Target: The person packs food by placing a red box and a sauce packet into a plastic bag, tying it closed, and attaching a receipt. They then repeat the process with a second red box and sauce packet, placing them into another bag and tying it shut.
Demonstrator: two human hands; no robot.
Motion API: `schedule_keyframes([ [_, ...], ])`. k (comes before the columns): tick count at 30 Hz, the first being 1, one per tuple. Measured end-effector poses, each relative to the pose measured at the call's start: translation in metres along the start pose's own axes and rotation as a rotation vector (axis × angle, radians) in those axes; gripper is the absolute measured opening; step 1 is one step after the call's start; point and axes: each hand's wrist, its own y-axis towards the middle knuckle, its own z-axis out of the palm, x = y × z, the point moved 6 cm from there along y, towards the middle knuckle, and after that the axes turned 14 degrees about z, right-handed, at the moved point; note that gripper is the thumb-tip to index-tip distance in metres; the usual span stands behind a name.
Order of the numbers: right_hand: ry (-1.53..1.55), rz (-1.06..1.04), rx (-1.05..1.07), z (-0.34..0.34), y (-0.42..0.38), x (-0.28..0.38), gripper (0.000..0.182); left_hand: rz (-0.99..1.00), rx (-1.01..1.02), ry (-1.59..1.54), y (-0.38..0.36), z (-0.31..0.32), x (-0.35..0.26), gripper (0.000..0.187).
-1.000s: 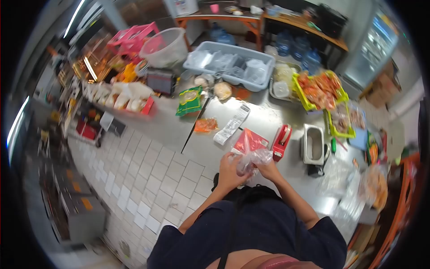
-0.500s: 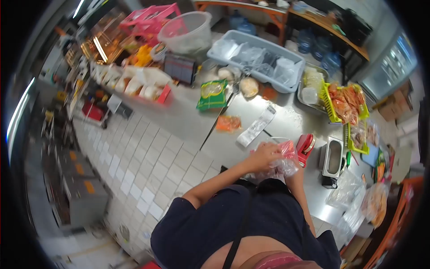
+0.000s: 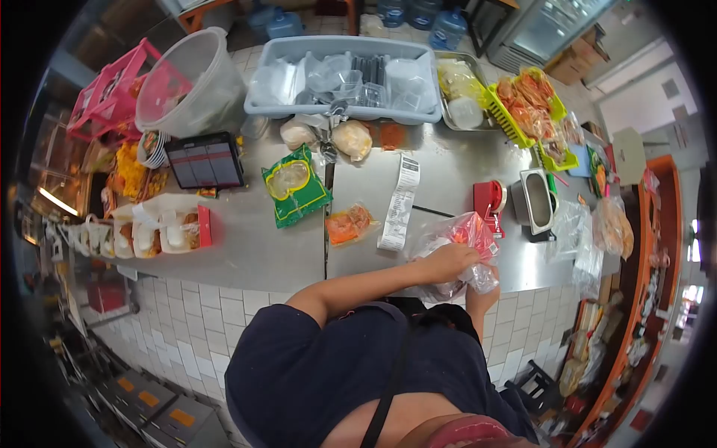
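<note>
Left hand: over from here I can see it has swung across the body; the left hand (image 3: 450, 261) has its fingers closed on crumpled plastic.
Right hand: the right hand (image 3: 484, 299) has dropped in under the plastic; I can't tell how its fingers are set.
Clear bag: the clear bag (image 3: 432, 240) is between the hands, at the near edge of the tabletop (image 3: 246, 254); its loose end is bunched toward the body, so I'd judge the mouth is gathered, not spread.
Red packet: the red packet (image 3: 479, 228) shows through the plastic, now beyond the left hand rather than up against its fingers.
Tape dispenser: the red tape dispenser (image 3: 489, 198) stands just beside the bag, touched by neither hand.
Receipt: the long receipt (image 3: 401, 200) lies flat, left of the bag.
Hard to see: glare and folds blur the bag's contents; its underside is hidden.
</note>
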Motion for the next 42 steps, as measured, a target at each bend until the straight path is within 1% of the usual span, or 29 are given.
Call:
schedule_keyframes([
  [1,0.025,-0.025,-0.010,0.000,0.001,0.000,0.016,-0.022,0.007,-0.017,0.000,-0.004,-0.001,0.028],
  [2,-0.088,-0.110,-0.027,-0.004,0.004,0.005,0.015,-0.040,0.023,-0.036,-0.002,-0.007,-0.001,0.030],
  [3,-0.086,-0.072,-0.057,-0.009,0.013,-0.003,0.015,-0.016,0.059,-0.057,-0.005,-0.008,0.000,0.030],
  [5,-0.049,-0.061,0.123,-0.007,0.019,-0.019,0.012,-0.008,0.029,-0.015,-0.009,-0.010,0.002,0.037],
  [6,0.010,0.005,0.143,-0.008,0.018,-0.021,0.012,-0.084,0.126,-0.043,-0.011,-0.007,0.005,0.042],
  [7,0.075,0.067,0.153,-0.010,0.019,-0.021,0.013,-0.029,0.183,-0.087,-0.013,-0.003,0.000,0.042],
  [9,0.095,0.127,0.173,-0.012,0.015,-0.018,0.014,-0.115,0.060,-0.003,-0.017,-0.013,0.004,0.045],
  [10,0.147,0.160,0.178,-0.008,0.015,-0.024,0.015,-0.073,0.107,-0.037,-0.018,-0.010,0.004,0.045],
  [12,0.179,0.199,0.207,-0.006,0.014,-0.033,0.016,-0.077,-0.012,-0.023,-0.024,-0.017,0.007,0.045],
  [13,0.162,0.204,0.229,-0.009,0.014,-0.033,0.018,-0.063,0.021,-0.045,-0.025,-0.015,0.007,0.045],
  [14,0.172,0.231,0.208,-0.017,0.016,-0.034,0.018,-0.042,0.035,-0.062,-0.025,-0.015,0.008,0.046],
  [16,0.002,0.298,0.111,-0.034,0.027,-0.040,0.024,-0.022,0.019,-0.091,-0.024,-0.016,0.009,0.044],
  [18,-0.020,0.294,-0.028,-0.052,0.049,-0.086,0.030,-0.030,0.022,-0.094,-0.027,-0.016,0.010,0.041],
  [21,-0.066,0.206,-0.171,-0.082,0.092,-0.164,0.027,-0.045,-0.008,-0.076,-0.034,-0.013,0.015,0.038],
  [23,-0.047,0.359,-0.226,-0.105,0.124,-0.205,0.021,-0.055,-0.021,-0.045,-0.035,-0.011,0.016,0.036],
  [24,-0.041,0.359,-0.241,-0.113,0.144,-0.218,0.021,-0.059,-0.010,-0.030,-0.035,-0.012,0.015,0.036],
  [26,0.019,0.301,-0.329,-0.128,0.190,-0.245,0.019,-0.141,0.027,-0.068,-0.032,-0.015,0.013,0.037],
  [28,-0.028,0.198,-0.353,-0.125,0.247,-0.275,0.020,-0.309,0.075,-0.111,-0.030,-0.016,0.018,0.042],
  [29,-0.121,0.322,-0.246,-0.121,0.274,-0.284,0.021,-0.344,0.106,-0.073,-0.030,-0.018,0.020,0.047],
  [30,-0.194,0.249,-0.209,-0.106,0.303,-0.310,0.023,-0.528,0.170,-0.064,-0.025,-0.019,0.018,0.048],
  [31,-0.314,0.373,-0.179,-0.107,0.323,-0.316,0.023,-0.519,0.116,-0.092,-0.024,-0.018,0.022,0.050],
  [32,-0.429,0.505,-0.126,-0.103,0.335,-0.316,0.023,-0.575,0.117,-0.156,-0.004,-0.014,0.018,0.052],
  [33,-0.409,0.523,-0.097,-0.104,0.348,-0.326,0.023,-0.662,0.134,-0.213,0.005,-0.013,0.006,0.054],
  [35,-0.451,0.367,0.019,-0.084,0.359,-0.333,0.024,-0.761,0.249,-0.088,0.021,-0.006,-0.004,0.056],
  [37,-0.166,0.368,0.023,-0.117,0.350,-0.326,0.023,-0.792,0.333,0.040,0.043,0.004,-0.007,0.059],
  [39,-0.010,0.335,-0.350,-0.166,0.342,-0.346,0.024,-0.735,0.341,0.257,0.064,0.012,-0.010,0.066],
  [40,-0.071,0.396,-0.482,-0.192,0.339,-0.362,0.023,-0.736,0.342,0.260,0.069,0.018,-0.006,0.066],
  [41,-0.135,0.453,-0.609,-0.213,0.335,-0.379,0.022,-0.810,0.268,0.226,0.067,0.021,-0.001,0.068],
  [42,-0.136,0.449,-0.600,-0.219,0.336,-0.396,0.022,-0.884,0.191,0.192,0.064,0.023,0.003,0.070],
])
